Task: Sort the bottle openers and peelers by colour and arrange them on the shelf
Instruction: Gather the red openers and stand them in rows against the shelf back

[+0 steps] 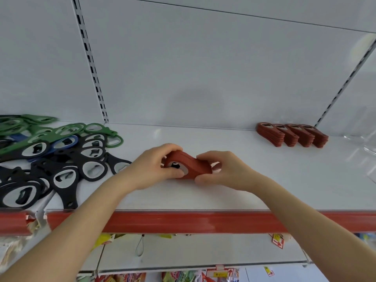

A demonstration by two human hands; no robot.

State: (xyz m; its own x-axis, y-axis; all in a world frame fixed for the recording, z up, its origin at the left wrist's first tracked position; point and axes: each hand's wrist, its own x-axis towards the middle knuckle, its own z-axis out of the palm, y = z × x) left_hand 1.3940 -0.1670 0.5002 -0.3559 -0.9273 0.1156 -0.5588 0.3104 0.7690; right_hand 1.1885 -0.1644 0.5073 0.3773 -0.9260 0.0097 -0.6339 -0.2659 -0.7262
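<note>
Both hands, left hand (160, 165) and right hand (221, 169), are clamping a red stack (191, 166) mid-shelf (244, 190), well apart from the red row (293, 135). Uneven squeezing is likely risking openers sliding out and fanning apart.

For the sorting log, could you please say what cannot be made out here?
Head view.
Count in the held red stack: left hand and right hand cover its ends.
Extent of the mixed pile: cut by the left edge.
Clear object, far right: see-through, cut by the right edge.
</note>
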